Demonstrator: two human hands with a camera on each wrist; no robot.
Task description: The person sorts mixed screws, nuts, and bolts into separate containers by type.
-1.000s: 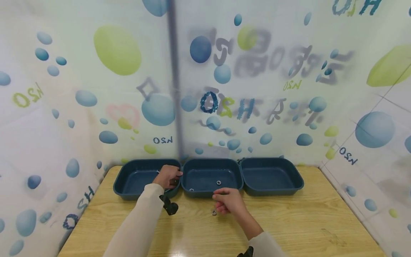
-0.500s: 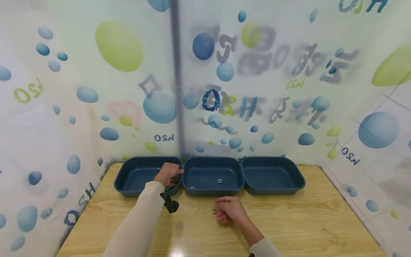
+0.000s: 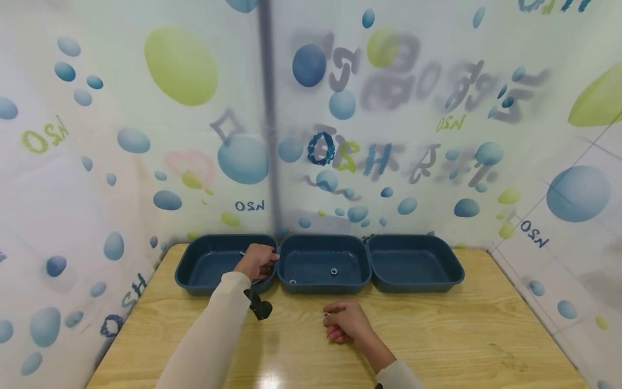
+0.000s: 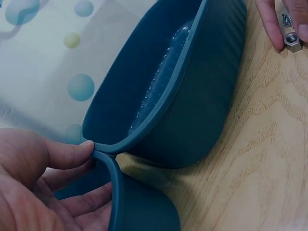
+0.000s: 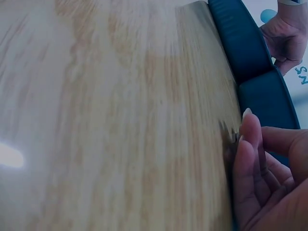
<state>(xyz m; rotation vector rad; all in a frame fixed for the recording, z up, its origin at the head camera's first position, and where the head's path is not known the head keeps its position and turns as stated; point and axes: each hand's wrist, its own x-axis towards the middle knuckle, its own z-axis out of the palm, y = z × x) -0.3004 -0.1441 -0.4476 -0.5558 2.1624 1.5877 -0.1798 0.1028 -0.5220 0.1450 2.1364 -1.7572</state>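
My left hand reaches into the left blue bin. In the left wrist view its thumb rests on the rim where this bin meets the middle bin, and its fingers lie against the inside of the wall. On the wooden table in front of the middle bin, my right hand pinches a small metal hex nut between thumb and fingertip. In the right wrist view the fingers mostly hide the nut. Inside the middle bin lie a nut and another small metal piece.
The right blue bin completes a row of bins along the back of the table. Part of a metal piece shows in the left bin beside the left hand. A patterned curtain hangs close behind the bins.
My right hand has drawn back from the middle bin's front edge and down to the nut on the table, which it now pinches. My left hand stays at the bin rim.
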